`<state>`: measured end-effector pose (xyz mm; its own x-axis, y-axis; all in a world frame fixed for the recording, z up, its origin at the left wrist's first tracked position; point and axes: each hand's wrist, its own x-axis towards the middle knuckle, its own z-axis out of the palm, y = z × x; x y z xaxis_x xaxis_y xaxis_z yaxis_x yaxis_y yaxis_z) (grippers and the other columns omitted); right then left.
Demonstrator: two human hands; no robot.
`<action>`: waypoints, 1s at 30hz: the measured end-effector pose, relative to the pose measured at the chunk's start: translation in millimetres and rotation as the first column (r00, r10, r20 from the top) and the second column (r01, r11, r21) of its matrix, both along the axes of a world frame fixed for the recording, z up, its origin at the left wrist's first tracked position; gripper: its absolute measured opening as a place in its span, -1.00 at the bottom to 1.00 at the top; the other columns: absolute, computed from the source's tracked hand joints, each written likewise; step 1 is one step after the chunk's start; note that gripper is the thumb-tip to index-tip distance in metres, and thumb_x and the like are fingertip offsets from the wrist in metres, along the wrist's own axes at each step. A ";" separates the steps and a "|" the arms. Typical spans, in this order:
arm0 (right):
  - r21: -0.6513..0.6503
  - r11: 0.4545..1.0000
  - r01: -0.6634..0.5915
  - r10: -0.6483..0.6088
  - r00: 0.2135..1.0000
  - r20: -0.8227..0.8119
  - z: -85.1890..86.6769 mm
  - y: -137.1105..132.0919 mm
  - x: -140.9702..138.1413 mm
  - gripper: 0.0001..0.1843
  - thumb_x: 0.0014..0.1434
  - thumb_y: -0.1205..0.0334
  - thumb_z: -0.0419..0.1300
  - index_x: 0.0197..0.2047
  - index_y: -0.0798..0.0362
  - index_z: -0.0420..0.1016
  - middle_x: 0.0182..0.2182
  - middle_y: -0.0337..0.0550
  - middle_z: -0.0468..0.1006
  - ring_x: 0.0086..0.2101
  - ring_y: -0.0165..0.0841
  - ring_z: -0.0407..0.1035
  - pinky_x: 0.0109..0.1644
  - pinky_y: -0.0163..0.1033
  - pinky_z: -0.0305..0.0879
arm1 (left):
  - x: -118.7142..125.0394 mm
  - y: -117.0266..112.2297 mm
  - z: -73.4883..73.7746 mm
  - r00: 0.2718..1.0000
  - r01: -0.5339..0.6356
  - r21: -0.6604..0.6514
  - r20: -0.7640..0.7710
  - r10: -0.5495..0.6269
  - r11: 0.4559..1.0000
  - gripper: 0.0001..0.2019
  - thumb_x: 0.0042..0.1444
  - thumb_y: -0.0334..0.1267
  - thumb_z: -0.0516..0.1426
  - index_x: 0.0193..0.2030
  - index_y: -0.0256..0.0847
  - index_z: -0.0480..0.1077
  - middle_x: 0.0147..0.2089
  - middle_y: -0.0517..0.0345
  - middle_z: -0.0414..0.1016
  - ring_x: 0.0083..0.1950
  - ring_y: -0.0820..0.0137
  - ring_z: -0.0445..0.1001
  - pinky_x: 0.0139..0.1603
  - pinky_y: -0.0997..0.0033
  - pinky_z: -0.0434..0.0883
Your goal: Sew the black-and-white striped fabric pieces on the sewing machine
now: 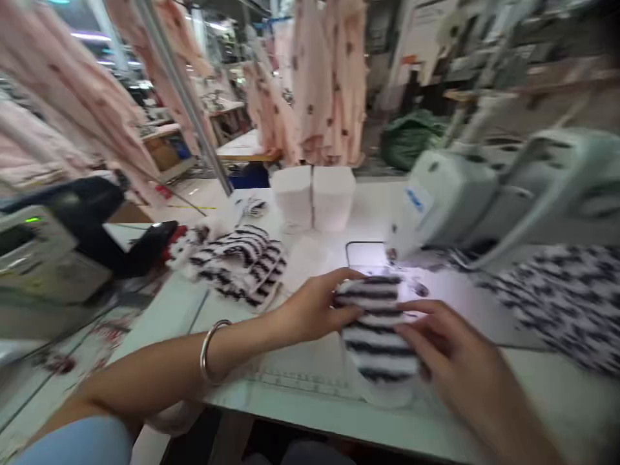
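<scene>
A small black-and-white striped fabric piece [375, 329] lies on the pale sewing table [290, 381] in front of the sewing machine [489, 194]. My left hand [314, 310], with a metal bangle on the wrist, rests on the piece's left edge with its fingers curled over it. My right hand [450, 355] lies on the piece's right side, fingers pressed onto the cloth. The picture is smeared by motion.
A stack of striped pieces [237, 258] sits to the left on the table. Two white blocks [314, 197] stand behind. Patterned black-and-white cloth [566, 303] lies at the right. A second machine [43, 252] is at far left. Pink garments [324, 77] hang behind.
</scene>
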<state>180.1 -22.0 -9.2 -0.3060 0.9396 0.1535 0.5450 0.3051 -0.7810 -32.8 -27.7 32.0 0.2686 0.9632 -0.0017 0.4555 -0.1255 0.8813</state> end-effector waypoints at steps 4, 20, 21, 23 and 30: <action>-0.102 0.992 0.078 -0.078 0.997 0.001 0.5 -7.3 -0.2 -0.77 0.16 -0.05 0.13 -0.19 -0.14 0.43 -0.47 -0.31 0.49 -0.47 -0.35 0.43 -0.41 -0.27 0.33 | 2.8 8.2 -9.9 0.980 0.029 -0.059 -0.196 -0.040 0.998 -0.61 0.07 -0.32 0.18 0.07 -0.22 0.33 -0.31 0.17 0.51 -0.35 0.39 0.47 -0.35 0.45 0.40; -0.065 0.998 -0.009 0.016 0.994 0.109 9.1 -22.5 5.0 -0.74 0.22 0.15 0.07 -0.02 -0.12 0.38 -0.40 -0.28 0.51 -0.45 -0.39 0.43 -0.41 -0.34 0.32 | 15.2 11.0 8.0 0.850 0.129 0.019 -0.517 -0.101 0.991 -0.75 0.24 -0.10 0.04 -0.16 -0.24 0.37 -0.43 0.17 0.43 -0.45 0.43 0.37 -0.47 0.48 0.22; -0.071 0.997 -0.019 0.027 0.993 0.114 9.5 -22.6 5.9 -0.74 0.22 0.16 0.07 -0.01 -0.11 0.38 -0.39 -0.27 0.52 -0.43 -0.39 0.44 -0.40 -0.34 0.33 | 16.3 13.6 8.4 0.833 0.144 0.052 -0.545 -0.093 0.988 -0.76 0.24 -0.11 0.04 -0.19 -0.24 0.38 -0.37 0.15 0.44 -0.41 0.42 0.38 -0.44 0.47 0.24; -0.090 0.995 -0.030 0.041 0.992 0.121 9.1 -22.6 6.8 -0.72 0.23 0.17 0.06 0.01 -0.10 0.38 -0.34 -0.24 0.54 -0.38 -0.37 0.46 -0.37 -0.32 0.36 | 17.9 19.6 7.3 0.828 0.172 0.110 -0.555 -0.083 0.979 -0.79 0.21 -0.14 0.08 -0.17 -0.24 0.37 -0.24 0.10 0.46 -0.30 0.38 0.41 -0.35 0.44 0.30; -0.029 0.999 -0.040 0.042 0.995 0.095 -0.9 -24.6 6.0 -0.62 0.29 0.14 -0.06 0.13 -0.02 0.32 -0.04 -0.11 0.51 -0.11 -0.25 0.45 -0.10 -0.11 0.45 | 20.8 33.7 -5.4 0.828 0.140 0.064 -0.555 -0.081 0.988 -0.85 0.19 -0.18 0.08 -0.29 -0.23 0.36 -0.32 0.16 0.46 -0.33 0.39 0.40 -0.35 0.43 0.29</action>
